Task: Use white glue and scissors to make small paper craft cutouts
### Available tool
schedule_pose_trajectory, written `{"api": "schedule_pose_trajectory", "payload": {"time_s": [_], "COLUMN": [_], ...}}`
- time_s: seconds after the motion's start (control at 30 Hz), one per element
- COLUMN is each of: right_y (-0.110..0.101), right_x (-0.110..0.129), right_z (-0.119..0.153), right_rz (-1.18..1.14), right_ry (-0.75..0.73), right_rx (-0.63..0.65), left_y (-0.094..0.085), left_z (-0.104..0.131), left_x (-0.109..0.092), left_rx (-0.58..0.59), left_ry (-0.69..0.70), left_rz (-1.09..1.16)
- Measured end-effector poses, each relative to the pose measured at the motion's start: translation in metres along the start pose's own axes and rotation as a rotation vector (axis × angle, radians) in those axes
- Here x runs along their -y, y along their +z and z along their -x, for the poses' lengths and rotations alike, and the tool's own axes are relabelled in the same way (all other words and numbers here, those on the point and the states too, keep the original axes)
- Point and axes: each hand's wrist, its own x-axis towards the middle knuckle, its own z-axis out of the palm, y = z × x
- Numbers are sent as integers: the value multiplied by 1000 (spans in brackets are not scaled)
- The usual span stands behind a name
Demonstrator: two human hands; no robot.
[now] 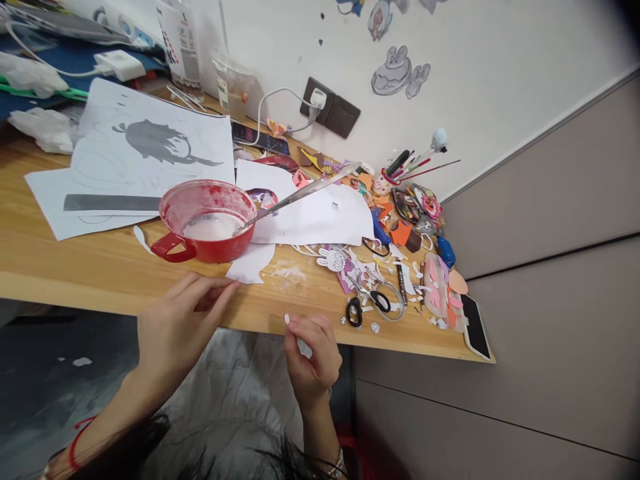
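My left hand point(175, 323) has its thumb and index finger pinched together at the near edge of a white paper scrap point(250, 265). Whether they grip the scrap or something smaller is too fine to tell. My right hand point(314, 350) hovers at the table's front edge, its fingers curled. A tiny white piece point(287, 319), perhaps paper, shows at its fingertips. Behind my left hand stands a red enamel mug point(223, 251) with whitish residue inside and a long flat metal strip point(310, 191) leaning out of it.
Black-handled scissors point(367, 300), a roll of clear tape point(400, 303) and a paper bunny cut-out point(331, 260) lie among paper scraps at right. Drawn-on sheets point(105, 140) spread at left. A pen cup point(385, 183) and phone point(476, 327) sit farther right on the wooden table point(65, 267).
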Motion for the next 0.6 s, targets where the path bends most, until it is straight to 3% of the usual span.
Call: {"api": "schedule_pose_trajectory", "payload": {"time_s": [0.17,0.37,0.6], "right_y": [6,18,22], "right_x": [4,10,11], "right_z": [0,0,1], "right_rz": [28,2,3], "right_ry": [-20,-47,-44], "right_rx": [33,42,56], "left_y": [-8,-12,-8], "left_z": [-2,0,-3], "left_x": [-3,-2,3], "left_rx": [-87,62,27], "left_ry": [-70,-282,-249], "left_rz": [68,278,237]}}
